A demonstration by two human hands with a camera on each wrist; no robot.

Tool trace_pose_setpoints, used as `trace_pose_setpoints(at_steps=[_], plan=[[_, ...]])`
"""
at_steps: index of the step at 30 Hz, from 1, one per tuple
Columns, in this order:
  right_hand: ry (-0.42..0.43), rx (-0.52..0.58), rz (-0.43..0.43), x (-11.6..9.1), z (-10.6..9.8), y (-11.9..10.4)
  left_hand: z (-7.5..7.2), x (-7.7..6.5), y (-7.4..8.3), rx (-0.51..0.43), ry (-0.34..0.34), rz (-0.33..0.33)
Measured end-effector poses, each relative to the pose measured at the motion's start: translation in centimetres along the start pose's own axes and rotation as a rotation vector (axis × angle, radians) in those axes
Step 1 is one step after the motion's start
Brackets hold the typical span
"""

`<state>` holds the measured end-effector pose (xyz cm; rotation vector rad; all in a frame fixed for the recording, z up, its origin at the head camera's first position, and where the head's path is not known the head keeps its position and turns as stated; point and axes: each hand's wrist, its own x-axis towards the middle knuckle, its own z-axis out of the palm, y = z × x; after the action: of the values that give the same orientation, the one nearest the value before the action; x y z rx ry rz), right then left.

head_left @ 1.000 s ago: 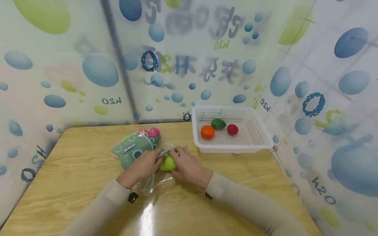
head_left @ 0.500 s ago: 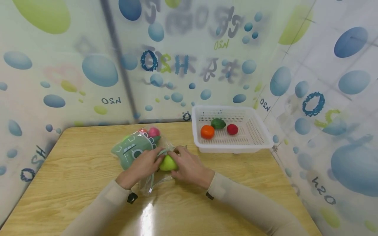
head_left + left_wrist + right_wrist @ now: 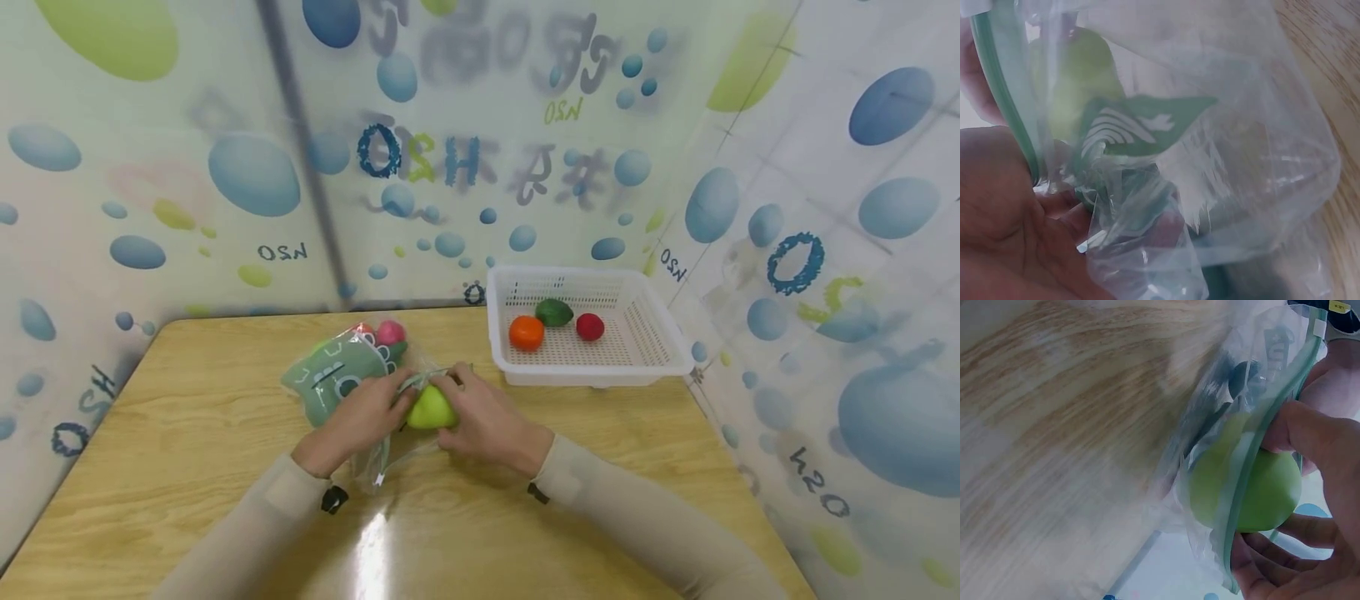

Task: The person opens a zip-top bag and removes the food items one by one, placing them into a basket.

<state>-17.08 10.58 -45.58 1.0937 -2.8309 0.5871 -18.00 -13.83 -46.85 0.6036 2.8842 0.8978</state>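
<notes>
A clear zip bag (image 3: 322, 383) with a green cartoon print lies on the table, several colourful toy fruits inside. My left hand (image 3: 360, 421) grips the bag by its mouth; the left wrist view shows the palm (image 3: 1007, 219) beside the green zip edge, with some fingers behind the plastic. At the opening is a green pear (image 3: 432, 408), held by my right hand (image 3: 491, 425). In the right wrist view the pear (image 3: 1272, 490) sits partly behind the zip strip (image 3: 1247, 465), narrow end inside the bag. The right thumb and fingers are around its wide end.
A white plastic basket (image 3: 592, 375) stands at the back right of the wooden table (image 3: 225, 467). In it are an orange fruit (image 3: 527, 333), a dark green fruit (image 3: 553, 312) and a red one (image 3: 590, 327). Patterned curtains close off the back and sides.
The pear and my right hand have shifted slightly right and away from me. My left hand stays at the bag's mouth, and the basket has not moved.
</notes>
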Motion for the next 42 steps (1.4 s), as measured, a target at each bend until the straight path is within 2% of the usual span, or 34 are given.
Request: trace_pose_setpoints(at_steps=[13, 23, 36, 42], plan=[[0.053, 0.024, -0.068, -0.2, -1.5, 0.3, -0.4, -0.1, 0.2, -0.021, -0.022, -0.034], [0.089, -0.010, -0.115, -0.2, -2.6, 0.8, -0.6, -0.1, 0.2, -0.014, -0.002, -0.013], [0.120, -0.021, -0.127, 0.0, -4.3, 1.0, -0.5, 0.2, -0.2, -0.024, -0.014, -0.027], [0.137, -0.021, -0.139, 0.1, -4.9, 1.3, -0.4, 0.2, -0.2, -0.018, 0.004, -0.010]])
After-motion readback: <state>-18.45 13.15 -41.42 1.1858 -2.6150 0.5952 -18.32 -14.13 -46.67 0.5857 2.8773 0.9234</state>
